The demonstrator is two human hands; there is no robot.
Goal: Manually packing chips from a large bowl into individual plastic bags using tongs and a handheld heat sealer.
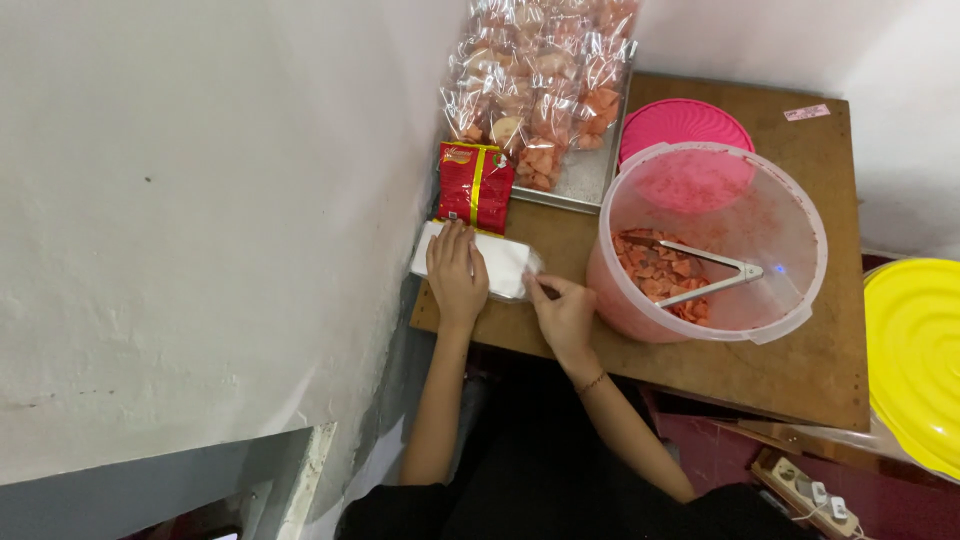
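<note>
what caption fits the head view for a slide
Left hand flat on white bags, right hand pinching one beside tub.

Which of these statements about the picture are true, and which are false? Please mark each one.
1. The left hand lies flat on a stack of clear bags. True.
2. The tongs lie on the table beside the tub. False: they rest inside the tub, on the orange crackers.
3. The right hand pinches the edge of the stack. True.
4. The pink lid covers the tub. False: it lies behind the tub, which is open.
5. Filled cracker bags sit on a metal tray. True.
</note>
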